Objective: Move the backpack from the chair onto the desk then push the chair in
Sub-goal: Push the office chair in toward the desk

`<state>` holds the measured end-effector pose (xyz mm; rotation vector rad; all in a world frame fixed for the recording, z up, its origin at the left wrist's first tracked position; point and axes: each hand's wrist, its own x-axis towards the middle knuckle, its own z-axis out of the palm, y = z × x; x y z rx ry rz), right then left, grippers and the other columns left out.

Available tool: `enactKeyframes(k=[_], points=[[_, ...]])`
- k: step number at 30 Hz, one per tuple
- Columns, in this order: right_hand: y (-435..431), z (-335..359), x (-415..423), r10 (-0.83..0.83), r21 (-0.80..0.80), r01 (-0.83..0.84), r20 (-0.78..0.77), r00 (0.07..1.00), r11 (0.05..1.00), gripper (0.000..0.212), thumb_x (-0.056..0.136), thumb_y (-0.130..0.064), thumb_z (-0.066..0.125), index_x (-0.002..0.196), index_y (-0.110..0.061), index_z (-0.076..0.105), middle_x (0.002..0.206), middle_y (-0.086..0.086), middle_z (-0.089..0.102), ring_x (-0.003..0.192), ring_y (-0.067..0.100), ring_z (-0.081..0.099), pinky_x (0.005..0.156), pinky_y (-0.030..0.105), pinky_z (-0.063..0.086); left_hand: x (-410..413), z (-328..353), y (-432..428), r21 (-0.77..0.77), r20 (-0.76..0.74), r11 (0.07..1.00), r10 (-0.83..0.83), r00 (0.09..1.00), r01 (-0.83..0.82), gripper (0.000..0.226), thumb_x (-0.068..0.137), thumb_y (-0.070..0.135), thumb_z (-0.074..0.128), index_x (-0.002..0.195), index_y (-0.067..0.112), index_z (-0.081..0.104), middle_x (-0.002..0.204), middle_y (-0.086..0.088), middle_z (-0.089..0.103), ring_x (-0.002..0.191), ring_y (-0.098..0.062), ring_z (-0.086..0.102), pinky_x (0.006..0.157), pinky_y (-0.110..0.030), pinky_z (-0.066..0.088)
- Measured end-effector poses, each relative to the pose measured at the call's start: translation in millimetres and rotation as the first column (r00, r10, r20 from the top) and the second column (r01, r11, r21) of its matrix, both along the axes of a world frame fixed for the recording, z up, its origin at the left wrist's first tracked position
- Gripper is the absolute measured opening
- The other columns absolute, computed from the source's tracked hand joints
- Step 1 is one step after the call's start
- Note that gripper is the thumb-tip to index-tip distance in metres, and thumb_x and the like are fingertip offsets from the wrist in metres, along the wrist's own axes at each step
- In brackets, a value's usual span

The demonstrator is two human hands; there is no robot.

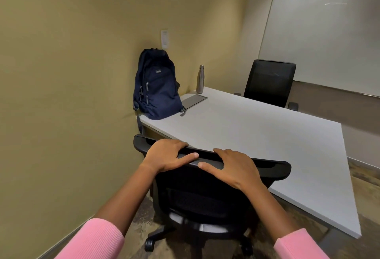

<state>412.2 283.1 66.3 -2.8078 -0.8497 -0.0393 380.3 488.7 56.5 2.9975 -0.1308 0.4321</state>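
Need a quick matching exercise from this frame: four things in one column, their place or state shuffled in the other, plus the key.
Things:
1. backpack
2. bottle
3. near chair
4. far chair

Place or state:
A. behind the desk's far edge, by the whiteboard
B. held at the top of its backrest by the left hand and right hand
C. upright in the corner of the desk, behind the grey pad
D. standing on the desk's left end, against the wall

Pairs: 1-D, 2-C, 3-B, 4-A
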Motion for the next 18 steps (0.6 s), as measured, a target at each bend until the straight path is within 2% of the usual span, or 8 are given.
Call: enactKeyframes(k=[7, 13, 16, 18], points=[[43.7, -3.7, 4.1, -0.122, -0.001, 0.122, -0.001, 0.992, 0.993, 0.093, 0.066, -0.085, 0.021, 0.137, -0.027, 0.036, 0.134, 0.001, 0.053, 0.121, 0.022, 0.049, 0.098, 0.036, 0.038, 25.2, -0.1, 45.9, -0.013, 0.005, 0.994, -0.107, 0.994, 0.107, 0.086, 0.069, 0.076, 0.012, 0.12, 0.022, 0.055, 0.117, -0.001, 0.065, 0.105, -0.02, 0.059, 0.082, -0.032, 0.045], [92.7, -3.8, 1.4, -0.231, 0.001, 0.231, 0.014, 0.973, 0.973, 0.098, 0.063, -0.088, 0.018, 0.137, -0.026, 0.037, 0.132, 0.002, 0.055, 0.118, 0.023, 0.051, 0.097, 0.037, 0.04, 46.3, 0.1, 93.8, -0.043, 0.015, 0.979, -0.201, 0.98, 0.201, 0.082, 0.07, 0.074, 0.014, 0.119, 0.024, 0.056, 0.115, 0.003, 0.066, 0.103, -0.018, 0.059, 0.081, -0.031, 0.044], [115.8, -4.6, 0.3, -0.281, 0.021, 0.28, 0.039, 0.959, 0.96, 0.101, 0.061, -0.09, 0.017, 0.136, -0.026, 0.039, 0.129, 0.002, 0.057, 0.115, 0.023, 0.053, 0.095, 0.036, 0.04, 54.5, 2.3, 114.7, -0.03, 0.019, 0.966, -0.255, 0.967, 0.256, 0.09, 0.067, 0.08, 0.011, 0.12, 0.023, 0.055, 0.118, 0.002, 0.065, 0.106, -0.017, 0.058, 0.083, -0.03, 0.043], [128.4, -4.7, 1.0, -0.31, 0.017, 0.31, 0.06, 0.949, 0.951, 0.107, 0.056, -0.091, 0.01, 0.135, -0.026, 0.04, 0.127, 0.002, 0.058, 0.113, 0.023, 0.054, 0.094, 0.036, 0.042, 59.4, 4.1, 127.3, -0.023, -0.014, 0.953, -0.303, 0.953, 0.302, 0.1, 0.063, 0.086, 0.005, 0.123, 0.022, 0.052, 0.121, 0.001, 0.063, 0.11, -0.018, 0.056, 0.087, -0.031, 0.041]])
